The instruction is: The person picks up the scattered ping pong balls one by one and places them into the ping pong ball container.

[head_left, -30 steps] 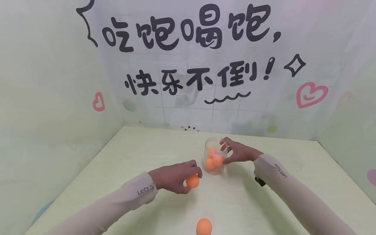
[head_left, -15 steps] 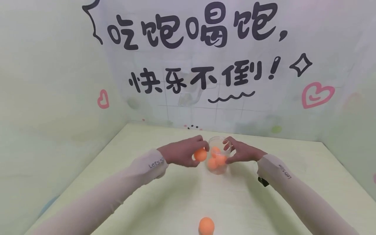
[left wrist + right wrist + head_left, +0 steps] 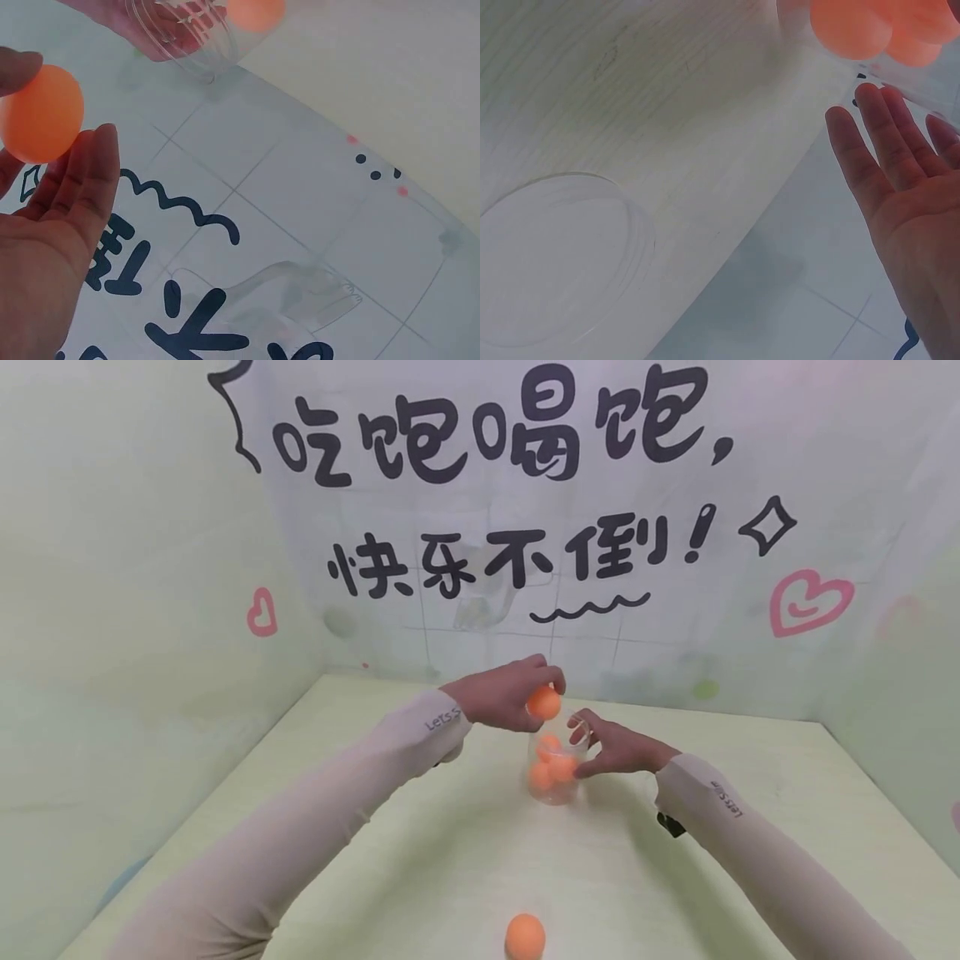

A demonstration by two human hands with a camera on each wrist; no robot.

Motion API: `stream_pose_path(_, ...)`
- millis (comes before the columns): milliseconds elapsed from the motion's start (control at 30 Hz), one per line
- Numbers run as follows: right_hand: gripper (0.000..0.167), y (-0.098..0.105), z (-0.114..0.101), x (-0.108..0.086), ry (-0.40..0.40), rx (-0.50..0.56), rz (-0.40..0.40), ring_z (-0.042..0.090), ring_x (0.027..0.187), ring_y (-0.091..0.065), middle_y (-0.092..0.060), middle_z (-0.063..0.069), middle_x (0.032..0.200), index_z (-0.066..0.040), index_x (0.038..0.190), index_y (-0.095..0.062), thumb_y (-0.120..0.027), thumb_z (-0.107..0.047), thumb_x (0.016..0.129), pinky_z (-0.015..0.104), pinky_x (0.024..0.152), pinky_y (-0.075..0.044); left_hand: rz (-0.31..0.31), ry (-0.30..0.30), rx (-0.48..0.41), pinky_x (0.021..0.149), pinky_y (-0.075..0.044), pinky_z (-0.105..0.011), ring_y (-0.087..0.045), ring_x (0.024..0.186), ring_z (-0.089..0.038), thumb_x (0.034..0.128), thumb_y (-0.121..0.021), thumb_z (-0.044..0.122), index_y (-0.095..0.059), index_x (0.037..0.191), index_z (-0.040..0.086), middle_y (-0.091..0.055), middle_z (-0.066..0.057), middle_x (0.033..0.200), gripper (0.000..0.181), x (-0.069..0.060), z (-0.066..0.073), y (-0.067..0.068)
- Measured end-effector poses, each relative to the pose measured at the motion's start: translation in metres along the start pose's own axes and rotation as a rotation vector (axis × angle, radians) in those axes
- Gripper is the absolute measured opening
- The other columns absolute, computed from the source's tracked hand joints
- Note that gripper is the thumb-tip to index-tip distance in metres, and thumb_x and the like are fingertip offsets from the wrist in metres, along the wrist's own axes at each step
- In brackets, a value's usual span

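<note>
In the head view my left hand (image 3: 504, 695) pinches an orange ping-pong ball (image 3: 544, 702) just above the mouth of a clear jar (image 3: 553, 797). The left wrist view shows that ball (image 3: 46, 116) between thumb and fingers. Several orange balls (image 3: 562, 767) lie inside the upright jar. My right hand (image 3: 624, 746) grips the jar's right side, thumb in front and fingers toward the back. The right wrist view shows the right hand (image 3: 911, 187) beside the jar wall, with part of it cut off. Another orange ball (image 3: 525, 937) rests on the table near the front.
A clear round lid (image 3: 566, 259) lies flat on the pale wooden table (image 3: 450, 877). Behind the jar stands a white printed wall sheet (image 3: 480, 652), with side walls at left and right. A blue patch (image 3: 123, 887) shows at the table's left edge.
My left hand has carried the ball forward, up and to the right, from the table to above the jar's mouth. The right hand and jar have stayed put.
</note>
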State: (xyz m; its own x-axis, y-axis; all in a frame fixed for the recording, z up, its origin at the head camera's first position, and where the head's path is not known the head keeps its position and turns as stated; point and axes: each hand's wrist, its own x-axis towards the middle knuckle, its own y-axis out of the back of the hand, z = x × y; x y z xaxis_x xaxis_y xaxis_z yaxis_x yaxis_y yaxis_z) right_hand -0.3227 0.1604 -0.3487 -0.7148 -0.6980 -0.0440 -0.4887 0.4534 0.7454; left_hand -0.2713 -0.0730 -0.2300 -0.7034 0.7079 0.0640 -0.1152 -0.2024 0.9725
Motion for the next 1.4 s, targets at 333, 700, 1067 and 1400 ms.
stream_pose_path(333, 0.066, 0.002, 0.000, -0.002, 0.007, -0.021, 0.020, 0.030, 0.109, -0.054, -0.055, 0.016, 0.121, -0.003, 0.129, -0.035, -0.074, -0.025, 0.080, 0.050, 0.094, -0.045, 0.033, 0.025, 0.002, 0.072, -0.042, -0.023, -0.052, 0.087, -0.016, 0.0805, -0.064, 0.009, -0.057, 0.114, 0.012, -0.052, -0.006, 0.104, 0.034, 0.026, -0.005, 0.005)
stream_pose_path(700, 0.069, -0.004, 0.001, 0.001, -0.022, -0.014, 0.009, 0.030, 0.108, -0.055, -0.055, 0.015, 0.122, -0.003, 0.130, -0.035, -0.075, -0.025, 0.079, 0.044, 0.090, -0.047, 0.047, 0.034, 0.028, 0.072, -0.040, -0.023, -0.050, 0.087, -0.017, 0.0790, -0.065, 0.008, -0.057, 0.114, 0.011, -0.053, -0.008, 0.104, 0.036, 0.049, -0.013, 0.004)
stream_pose_path(1067, 0.069, -0.001, 0.002, 0.001, -0.009, -0.021, 0.018, 0.031, 0.110, -0.055, -0.056, 0.017, 0.122, -0.005, 0.130, -0.035, -0.076, -0.025, 0.078, 0.051, 0.094, -0.045, 0.028, 0.045, 0.040, 0.071, -0.040, -0.022, -0.051, 0.088, -0.016, 0.0794, -0.065, 0.010, -0.057, 0.113, 0.014, -0.054, -0.006, 0.105, 0.034, 0.071, -0.007, 0.005)
stream_pose_path(1400, 0.067, -0.003, 0.004, 0.003, -0.008, -0.024, 0.026, 0.028, 0.107, -0.056, -0.056, 0.015, 0.121, -0.006, 0.129, -0.036, -0.076, -0.027, 0.079, 0.043, 0.089, -0.048, 0.038, 0.039, 0.045, 0.070, -0.039, -0.021, -0.050, 0.087, -0.016, 0.0791, -0.065, 0.011, -0.057, 0.112, 0.014, -0.054, -0.006, 0.104, 0.034, 0.075, -0.004, 0.008)
